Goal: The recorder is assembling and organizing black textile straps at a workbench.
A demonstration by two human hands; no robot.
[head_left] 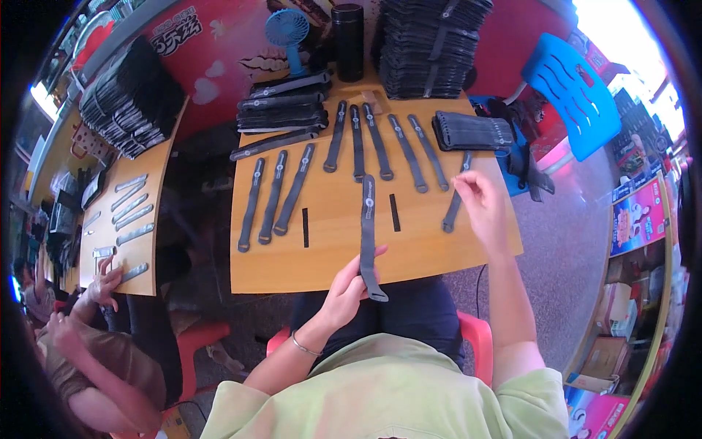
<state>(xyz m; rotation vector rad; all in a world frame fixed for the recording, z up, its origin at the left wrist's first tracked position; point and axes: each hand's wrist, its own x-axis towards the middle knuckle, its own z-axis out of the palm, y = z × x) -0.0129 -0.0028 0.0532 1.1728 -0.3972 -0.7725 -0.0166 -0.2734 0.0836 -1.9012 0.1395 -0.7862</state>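
A dark grey hook-and-loop strap [368,219] with a white printed mark hangs over the table's front edge. My left hand [348,291] is closed on its lower part, near the slotted end. My right hand [482,205] is raised at the table's right side, thumb and fingertips pinched together. What they hold, if anything, is too small to make out. Just beside those fingers lies another strap [452,208], partly covered by the hand. Several matching straps [278,194] lie in rows across the table, with two short black strips [306,227] among them.
The wooden table [329,267] bears strap piles [281,110], a strap bundle [472,132], a tall stack [431,51], a blue fan [287,33] and a black flask [348,44]. A blue chair [574,95] stands right. A person [102,366] works at the left table.
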